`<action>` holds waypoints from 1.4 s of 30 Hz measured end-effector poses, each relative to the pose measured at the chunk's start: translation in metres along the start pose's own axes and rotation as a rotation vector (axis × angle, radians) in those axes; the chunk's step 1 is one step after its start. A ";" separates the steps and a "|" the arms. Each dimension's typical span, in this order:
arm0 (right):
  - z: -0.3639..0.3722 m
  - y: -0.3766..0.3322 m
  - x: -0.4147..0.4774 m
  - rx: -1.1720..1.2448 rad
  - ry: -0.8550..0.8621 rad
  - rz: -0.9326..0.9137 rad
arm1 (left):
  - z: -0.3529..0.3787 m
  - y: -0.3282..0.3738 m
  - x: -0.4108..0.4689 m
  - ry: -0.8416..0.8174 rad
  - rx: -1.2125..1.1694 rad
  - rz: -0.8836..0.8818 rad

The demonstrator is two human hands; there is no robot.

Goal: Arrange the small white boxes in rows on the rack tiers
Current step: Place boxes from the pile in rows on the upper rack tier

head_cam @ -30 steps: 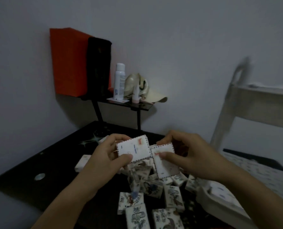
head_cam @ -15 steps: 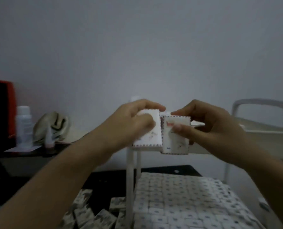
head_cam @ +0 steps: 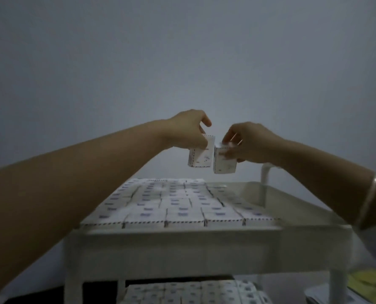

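My left hand (head_cam: 189,132) pinches one small white box (head_cam: 201,156) by its upper end. My right hand (head_cam: 248,143) pinches a second box (head_cam: 224,161) the same way, so close beside the first that I cannot tell whether their edges touch. Both hang upright in the air. Below my grips, packed rows (head_cam: 171,202) fill most of the top tier (head_cam: 182,235), and a bare strip (head_cam: 259,194) lies below and to the right of my right hand.

Holding only the tops, I judge either box could swing or slip as I lower it. A corner catching the edge of the packed rows would tip it. My forearms reach across the near rows, so a low wrist or my bangle (head_cam: 369,200) could drag them out of line.
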State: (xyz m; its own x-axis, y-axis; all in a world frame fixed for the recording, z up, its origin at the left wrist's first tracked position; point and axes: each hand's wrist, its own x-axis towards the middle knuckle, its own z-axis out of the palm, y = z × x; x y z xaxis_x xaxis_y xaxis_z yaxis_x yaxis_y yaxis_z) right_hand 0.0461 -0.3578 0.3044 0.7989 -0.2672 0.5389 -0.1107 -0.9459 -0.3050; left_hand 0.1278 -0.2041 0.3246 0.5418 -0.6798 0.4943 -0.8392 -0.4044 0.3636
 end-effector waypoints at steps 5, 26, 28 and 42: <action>0.028 0.010 0.029 -0.257 -0.037 0.032 | 0.023 -0.009 0.047 0.001 0.221 0.007; 0.052 0.026 0.018 0.081 -0.378 0.253 | 0.067 -0.038 0.083 -0.152 0.124 0.139; 0.049 0.023 0.016 -0.045 -0.404 0.219 | 0.071 -0.041 0.081 -0.209 0.199 0.147; 0.016 -0.020 -0.043 -0.132 -0.015 -0.159 | 0.028 -0.023 0.011 -0.091 0.498 0.060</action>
State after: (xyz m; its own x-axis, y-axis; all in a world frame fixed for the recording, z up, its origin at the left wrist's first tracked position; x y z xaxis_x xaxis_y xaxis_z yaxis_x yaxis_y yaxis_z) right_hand 0.0236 -0.3245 0.2754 0.8211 -0.1109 0.5599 -0.0586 -0.9921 -0.1107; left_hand 0.1515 -0.2196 0.2992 0.5042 -0.7522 0.4242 -0.8014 -0.5905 -0.0946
